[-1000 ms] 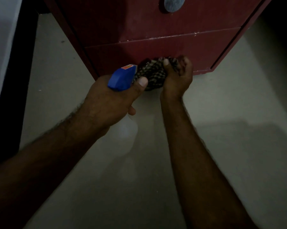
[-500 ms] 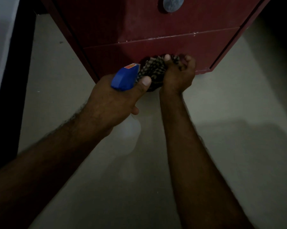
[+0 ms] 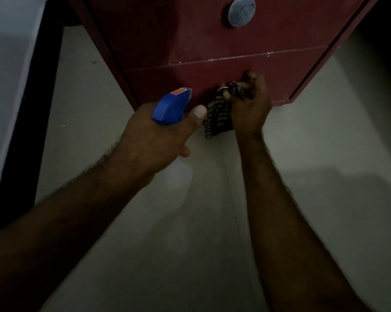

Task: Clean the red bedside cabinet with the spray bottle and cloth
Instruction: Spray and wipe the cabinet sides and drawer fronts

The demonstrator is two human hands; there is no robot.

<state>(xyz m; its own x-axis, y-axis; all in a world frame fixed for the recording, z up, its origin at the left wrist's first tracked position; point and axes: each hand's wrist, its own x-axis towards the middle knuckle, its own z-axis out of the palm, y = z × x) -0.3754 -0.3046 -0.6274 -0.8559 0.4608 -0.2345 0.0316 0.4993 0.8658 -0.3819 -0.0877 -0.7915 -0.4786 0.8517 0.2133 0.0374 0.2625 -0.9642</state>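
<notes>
- The wiping step was judged to be in hand: the checked cloth (image 3: 218, 115) was bunched in the right hand (image 3: 250, 106), with the fingers curled round it. It was pressed against the lower drawer front (image 3: 280, 73) of the red cabinet (image 3: 178, 37), near the bottom edge.
- The spray bottle (image 3: 170, 106) was gripped in the left hand (image 3: 154, 140), with the thumb laid beside its blue head and the nozzle aimed toward twelve o'clock at the same drawer front. Whether the trigger was being squeezed could not be told.
- The hands were held close together, with the cloth hanging between them and the right hand at three o'clock of the bottle.
- A small glint of metal was seen at the top of the cloth. It may have been the lower drawer's knob, but this could not be settled in the dim light.
- The next move was judged to call for the cloth to be swept along the lower front toward three and nine o'clock under steady pressure, with the bottle kept out of its path.
- Whether the upper drawer, with its round metal knob (image 3: 241, 11) at twelve o'clock, had been cleaned could not be told.
- A pale, smooth floor (image 3: 325, 210) was spread beneath the arms, crossed by a thin seam. A dark strip (image 3: 30, 143) was seen at nine o'clock, with a pale surface (image 3: 5, 64) beyond it.
</notes>
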